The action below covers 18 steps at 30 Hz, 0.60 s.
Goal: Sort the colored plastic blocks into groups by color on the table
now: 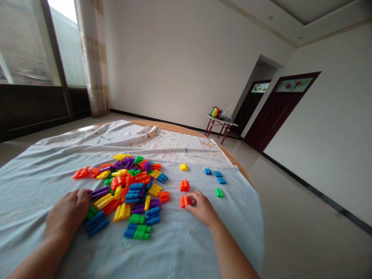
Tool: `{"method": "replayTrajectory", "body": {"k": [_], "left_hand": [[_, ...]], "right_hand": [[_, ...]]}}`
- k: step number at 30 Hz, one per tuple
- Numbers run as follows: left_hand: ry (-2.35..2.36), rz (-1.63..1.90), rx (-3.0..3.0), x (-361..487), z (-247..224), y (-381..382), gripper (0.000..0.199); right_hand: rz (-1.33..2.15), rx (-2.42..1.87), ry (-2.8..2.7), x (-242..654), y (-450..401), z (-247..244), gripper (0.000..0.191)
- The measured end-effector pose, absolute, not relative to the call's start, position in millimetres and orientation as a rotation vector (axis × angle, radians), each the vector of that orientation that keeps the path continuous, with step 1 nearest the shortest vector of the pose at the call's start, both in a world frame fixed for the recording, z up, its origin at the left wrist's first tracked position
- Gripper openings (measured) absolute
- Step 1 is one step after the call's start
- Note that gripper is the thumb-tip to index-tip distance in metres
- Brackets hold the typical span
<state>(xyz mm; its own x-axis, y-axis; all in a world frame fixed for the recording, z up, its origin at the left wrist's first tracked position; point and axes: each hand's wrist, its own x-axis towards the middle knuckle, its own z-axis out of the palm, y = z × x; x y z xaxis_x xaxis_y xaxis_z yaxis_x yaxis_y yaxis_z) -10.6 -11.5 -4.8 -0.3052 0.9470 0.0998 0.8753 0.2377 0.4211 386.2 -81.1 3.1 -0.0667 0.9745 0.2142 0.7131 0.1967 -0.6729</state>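
My right hand (202, 208) pinches an orange block (184, 201) on the blue cloth, just in front of another orange block (184, 185). At the left edge of a mixed pile of coloured blocks (132, 182), my left hand (69, 212) rests with fingers curled, its fingertips touching a purple block (99, 192). Whether it grips that block is unclear. Beyond the orange pair lies a yellow block (184, 167). Small blue blocks (220, 177) and a green block (219, 192) lie farther right.
A light blue cloth (180, 248) and a stained white cloth (174, 145) cover the round wooden table. Behind it, a small side table (222, 121) holds a colourful bag (216, 112). A curtain (94, 58) hangs at the left, and dark red doors stand at the right.
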Motion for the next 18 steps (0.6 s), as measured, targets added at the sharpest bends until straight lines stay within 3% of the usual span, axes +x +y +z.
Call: {"method": "replayTrajectory", "body": {"k": [6, 18], "left_hand": [[2.311, 0.549, 1.763, -10.3, -3.6, -12.2, 0.061], [2.309, 0.552, 1.741, -9.1, -1.2, -12.9, 0.065]], "right_hand": [[0.384, -1.497, -1.832, 380.9, -81.6, 14.6, 0.036], [0.18, -1.473, -2.16, 316.3, -61.1, 34.0, 0.018]]}}
